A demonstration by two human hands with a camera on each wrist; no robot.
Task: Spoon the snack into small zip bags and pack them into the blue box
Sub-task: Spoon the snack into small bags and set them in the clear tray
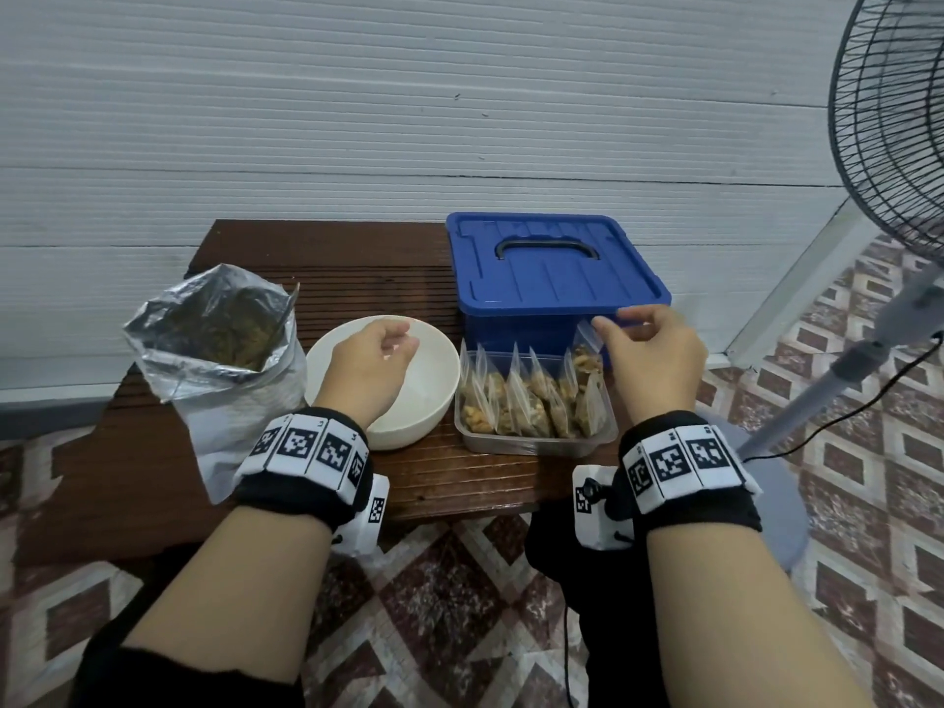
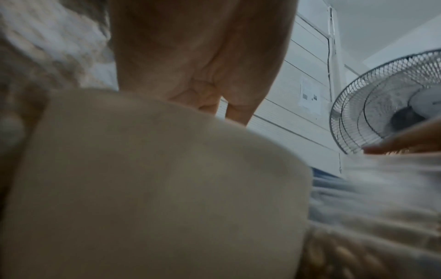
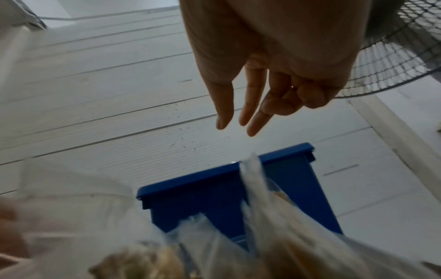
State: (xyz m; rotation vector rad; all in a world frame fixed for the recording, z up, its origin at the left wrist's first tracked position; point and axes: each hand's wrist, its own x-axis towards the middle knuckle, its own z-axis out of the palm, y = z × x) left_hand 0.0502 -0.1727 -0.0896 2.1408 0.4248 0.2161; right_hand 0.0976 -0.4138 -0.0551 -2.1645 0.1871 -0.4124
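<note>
Here the filled zip bags (image 1: 531, 396) stand on edge in a row inside a clear tray (image 1: 536, 442) on the table (image 1: 357, 258), just in front of the blue box (image 1: 554, 278), whose lid is on. They look light and soft, thin slippery film over loose, probably brittle snack pieces, so the sensible place to take one is by the flat empty strip at its top, pinched lightly and not squeezed lower down. The end bag (image 1: 587, 350), at the right of the row, rises above its neighbours; the right hand (image 1: 659, 360) hangs over it with thumb and first fingers reaching out and the other fingers bent. In the right wrist view those fingertips (image 3: 223, 120) stand apart from the bag's top corner, so this grip is loose and holds nothing, the bag just below and before it. The left hand (image 1: 370, 362) hovers over the white bowl (image 1: 429, 360), fingers loosely curled and empty. A foil snack bag (image 1: 219, 344) stands open at the left, a fan (image 1: 894, 120) off to the right
</note>
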